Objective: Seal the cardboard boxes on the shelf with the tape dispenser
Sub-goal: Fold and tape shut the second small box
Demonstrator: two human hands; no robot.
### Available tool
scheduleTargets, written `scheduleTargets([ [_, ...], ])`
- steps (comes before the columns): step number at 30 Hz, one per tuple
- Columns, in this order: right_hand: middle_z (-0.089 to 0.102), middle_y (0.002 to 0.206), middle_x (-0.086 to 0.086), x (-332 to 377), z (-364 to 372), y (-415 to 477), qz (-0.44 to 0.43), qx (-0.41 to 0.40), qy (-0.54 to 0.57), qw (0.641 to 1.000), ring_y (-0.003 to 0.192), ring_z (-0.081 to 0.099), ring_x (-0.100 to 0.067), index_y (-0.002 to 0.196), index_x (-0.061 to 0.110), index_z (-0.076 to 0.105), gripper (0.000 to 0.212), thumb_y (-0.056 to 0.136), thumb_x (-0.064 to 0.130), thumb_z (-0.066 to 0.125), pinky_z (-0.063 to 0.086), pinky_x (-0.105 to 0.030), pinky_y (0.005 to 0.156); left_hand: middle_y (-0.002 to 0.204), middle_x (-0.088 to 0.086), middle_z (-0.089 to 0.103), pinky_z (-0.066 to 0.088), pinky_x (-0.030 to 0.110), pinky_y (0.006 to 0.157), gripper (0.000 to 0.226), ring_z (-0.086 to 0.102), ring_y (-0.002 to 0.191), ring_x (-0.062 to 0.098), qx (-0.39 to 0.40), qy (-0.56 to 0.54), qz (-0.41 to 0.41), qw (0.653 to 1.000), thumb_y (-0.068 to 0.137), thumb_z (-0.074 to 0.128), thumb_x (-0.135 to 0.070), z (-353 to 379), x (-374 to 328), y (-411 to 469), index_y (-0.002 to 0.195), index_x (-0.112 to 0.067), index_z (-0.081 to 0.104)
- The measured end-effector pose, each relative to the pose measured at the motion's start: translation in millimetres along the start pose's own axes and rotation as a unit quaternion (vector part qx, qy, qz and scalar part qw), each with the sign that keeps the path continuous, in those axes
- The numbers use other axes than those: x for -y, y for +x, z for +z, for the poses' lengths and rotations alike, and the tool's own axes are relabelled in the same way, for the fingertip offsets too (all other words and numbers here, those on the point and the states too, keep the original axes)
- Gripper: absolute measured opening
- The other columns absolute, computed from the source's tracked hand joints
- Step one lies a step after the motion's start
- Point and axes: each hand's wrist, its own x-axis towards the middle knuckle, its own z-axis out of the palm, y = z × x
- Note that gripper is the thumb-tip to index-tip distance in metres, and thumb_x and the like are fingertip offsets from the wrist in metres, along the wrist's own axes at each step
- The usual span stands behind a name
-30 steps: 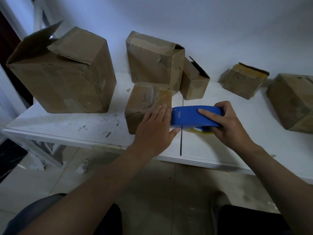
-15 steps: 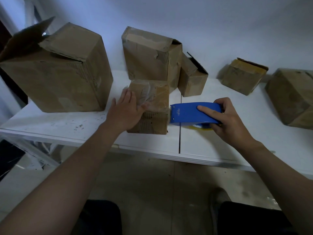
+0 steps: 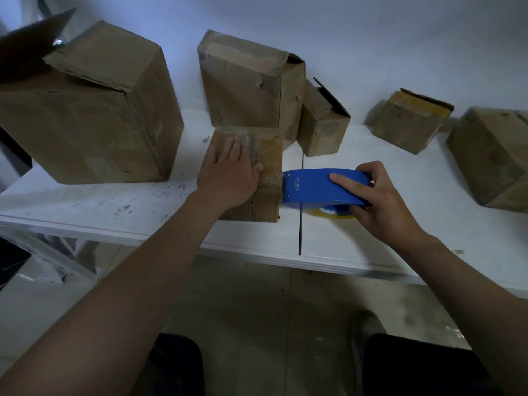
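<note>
My left hand lies flat and open on the small cardboard box on the shelf, pinning it so it cannot slide, while my right hand keeps its grip clamped on the blue tape dispenser, its nose against the box's near side to lay tape.

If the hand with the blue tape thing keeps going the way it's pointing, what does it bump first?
Probably the small cardboard box. The right hand points the tape dispenser leftward, its front already at that box's side, which the left hand steadies.
</note>
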Motion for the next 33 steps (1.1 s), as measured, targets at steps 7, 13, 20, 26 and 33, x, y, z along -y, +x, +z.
scheduleTargets([
  [7, 0.039, 0.124, -0.013, -2.5, 5.7, -4.5, 0.008, 0.008, 0.0, 1.0, 0.11, 0.039, -0.017, 0.145, 0.025, 0.052, 0.077, 0.08, -0.008, 0.077, 0.042, -0.027, 0.096, 0.168, 0.01, 0.0, -0.002, 0.061, 0.121, 0.12, -0.003, 0.155, 0.027, 0.031, -0.008, 0.004, 0.999, 0.07, 0.001, -0.093, 0.8, -12.0, 2.4, 0.16, -0.013, 0.001],
  [13, 0.037, 0.125, -0.009, -5.1, 6.4, -5.5, 0.014, 0.013, 0.017, 1.0, 0.112, 0.032, -0.007, 0.146, 0.023, 0.051, 0.077, 0.08, -0.01, 0.075, 0.038, -0.021, 0.098, 0.167, 0.012, -0.009, -0.003, 0.063, 0.12, 0.138, -0.009, 0.154, 0.03, 0.067, -0.005, 0.027, 0.997, 0.053, 0.004, -0.1, -2.3, -7.7, 4.8, 0.159, -0.013, -0.006],
  [20, 0.039, 0.125, -0.013, -5.9, 5.1, -9.3, 0.013, 0.009, 0.014, 1.0, 0.112, 0.031, -0.007, 0.146, 0.022, 0.051, 0.079, 0.079, -0.011, 0.075, 0.038, -0.021, 0.097, 0.168, 0.011, -0.009, -0.001, 0.052, 0.124, 0.143, -0.007, 0.155, 0.024, 0.059, -0.026, 0.057, 0.996, 0.052, 0.022, -0.098, -0.8, 2.9, 3.1, 0.158, -0.007, -0.012],
  [26, 0.038, 0.125, -0.012, -7.3, 4.3, -9.6, 0.012, 0.01, 0.02, 1.0, 0.112, 0.032, -0.008, 0.147, 0.023, 0.05, 0.079, 0.08, -0.011, 0.073, 0.034, -0.012, 0.1, 0.169, 0.005, -0.003, 0.0, 0.052, 0.124, 0.135, -0.002, 0.155, 0.019, 0.028, 0.009, 0.054, 0.998, 0.057, 0.014, -0.098, -0.7, 24.2, -3.2, 0.159, -0.012, -0.008],
  [33, 0.036, 0.126, -0.006, -6.2, 7.0, -8.3, 0.02, 0.024, 0.032, 0.999, 0.111, 0.031, -0.004, 0.147, 0.028, 0.046, 0.081, 0.081, -0.01, 0.073, 0.035, -0.014, 0.096, 0.168, -0.002, -0.008, 0.01, 0.043, 0.126, 0.125, -0.007, 0.154, 0.012, 0.033, -0.21, 0.032, 0.977, 0.067, 0.063, -0.073, -7.1, 55.3, -19.5, 0.161, -0.017, 0.002],
])
